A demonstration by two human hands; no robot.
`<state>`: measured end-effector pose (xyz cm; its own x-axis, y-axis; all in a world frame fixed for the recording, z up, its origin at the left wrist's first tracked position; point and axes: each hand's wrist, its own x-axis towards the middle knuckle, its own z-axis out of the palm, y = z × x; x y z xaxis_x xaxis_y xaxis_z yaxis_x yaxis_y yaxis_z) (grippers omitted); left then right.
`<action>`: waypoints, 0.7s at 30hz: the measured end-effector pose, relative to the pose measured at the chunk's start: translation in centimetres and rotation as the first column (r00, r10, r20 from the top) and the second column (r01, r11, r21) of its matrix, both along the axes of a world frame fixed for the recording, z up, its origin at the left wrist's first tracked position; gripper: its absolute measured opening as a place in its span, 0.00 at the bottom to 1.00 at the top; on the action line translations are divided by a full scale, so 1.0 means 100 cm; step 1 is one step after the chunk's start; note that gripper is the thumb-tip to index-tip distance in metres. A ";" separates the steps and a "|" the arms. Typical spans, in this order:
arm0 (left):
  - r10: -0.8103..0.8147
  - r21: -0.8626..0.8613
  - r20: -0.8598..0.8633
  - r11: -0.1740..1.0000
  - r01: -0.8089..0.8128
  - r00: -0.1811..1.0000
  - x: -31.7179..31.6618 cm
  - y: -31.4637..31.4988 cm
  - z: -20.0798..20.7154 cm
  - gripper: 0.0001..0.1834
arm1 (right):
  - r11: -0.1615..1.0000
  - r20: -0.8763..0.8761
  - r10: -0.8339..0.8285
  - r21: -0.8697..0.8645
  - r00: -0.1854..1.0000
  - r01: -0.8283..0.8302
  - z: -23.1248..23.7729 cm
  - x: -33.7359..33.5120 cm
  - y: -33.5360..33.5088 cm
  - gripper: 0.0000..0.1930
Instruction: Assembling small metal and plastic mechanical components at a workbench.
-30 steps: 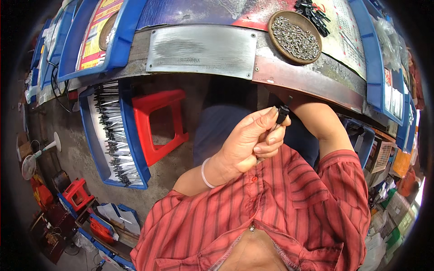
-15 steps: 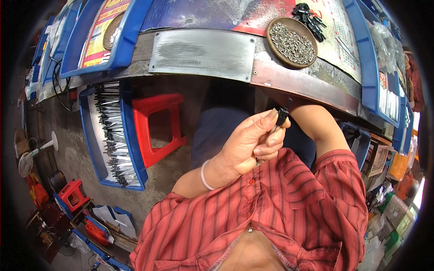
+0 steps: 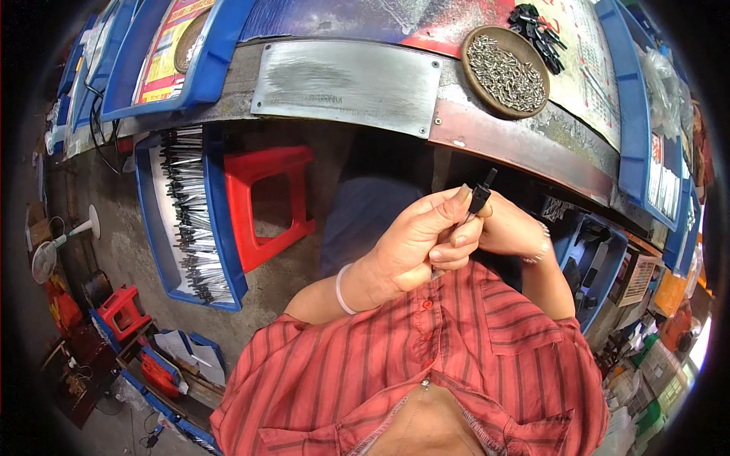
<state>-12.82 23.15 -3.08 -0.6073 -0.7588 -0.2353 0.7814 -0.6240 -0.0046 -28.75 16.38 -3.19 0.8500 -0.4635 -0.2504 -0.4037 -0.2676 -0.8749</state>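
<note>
My left hand [image 3: 422, 239] is closed in a pinch on a slim grey rod with a black plastic end piece [image 3: 480, 199], held upright and slightly tilted in front of my chest. A narrow black tip sticks up from that end piece. My right hand [image 3: 518, 229], with a band at the wrist, is just behind and right of the left one. Its fingers are mostly hidden behind the left hand and the black piece, so their grip does not show. Past my hands, on the bench, sits a round brown bowl [image 3: 473, 72] of small metal parts, beside a pile of black plastic pieces [image 3: 537, 36].
A metal plate [image 3: 346, 87] is screwed to the bench edge. To the left, a blue tray [image 3: 239, 266] of black-ended rods stands by a red stool [image 3: 242, 205]. Another blue bin [image 3: 564, 242] with black parts is low at right. Blue trays [image 3: 633, 144] line the bench's right end.
My right hand has come back from beneath the bench edge to behind the left hand, its elbow drawing lower. My left hand keeps its hold on the rod. The view has shifted slightly.
</note>
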 end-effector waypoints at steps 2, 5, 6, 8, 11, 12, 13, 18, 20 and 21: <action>-0.007 0.007 0.027 1.000 0.007 1.000 0.002 -0.001 0.003 0.17 | 0.993 0.081 -0.065 0.102 0.995 0.056 0.020 -0.012 -0.003 0.08; -0.012 0.008 0.076 1.000 0.011 0.997 -0.004 -0.003 0.007 0.16 | 0.761 0.139 -0.572 0.460 0.809 0.459 0.029 -0.029 0.008 0.07; -0.019 0.004 0.067 1.000 0.018 0.998 -0.006 -0.004 0.005 0.16 | 0.696 0.198 -0.658 0.529 0.727 0.486 0.028 -0.029 0.010 0.08; -0.023 0.024 0.106 0.999 0.021 0.994 -0.013 -0.004 0.007 0.16 | 0.578 0.275 -0.778 0.666 0.565 0.472 0.024 -0.024 0.012 0.11; -0.040 0.051 0.127 0.998 0.034 0.991 -0.015 0.000 0.009 0.17 | 0.553 0.220 -0.775 0.691 0.593 0.466 0.026 -0.012 0.009 0.11; -0.043 0.041 0.117 0.998 0.039 0.992 -0.015 0.002 0.010 0.17 | 0.536 0.224 -0.769 0.737 0.598 0.413 0.021 -0.010 0.009 0.10; -0.047 0.031 0.107 0.999 0.044 0.993 -0.016 0.002 0.010 0.17 | 0.534 0.225 -0.771 0.738 0.595 0.413 0.019 -0.010 0.008 0.10; -0.046 0.044 0.039 0.998 0.044 0.998 -0.015 0.002 0.007 0.16 | 0.516 0.240 -0.790 0.757 0.565 0.400 0.013 -0.002 0.009 0.10; -0.052 0.076 0.037 0.996 0.049 0.998 -0.015 0.001 0.007 0.16 | 0.478 0.204 -0.817 0.763 0.539 0.436 0.012 0.000 0.010 0.10; -0.043 0.107 0.021 0.993 0.040 0.999 -0.016 0.001 0.008 0.15 | 0.476 0.205 -0.820 0.763 0.535 0.437 0.012 0.000 0.010 0.10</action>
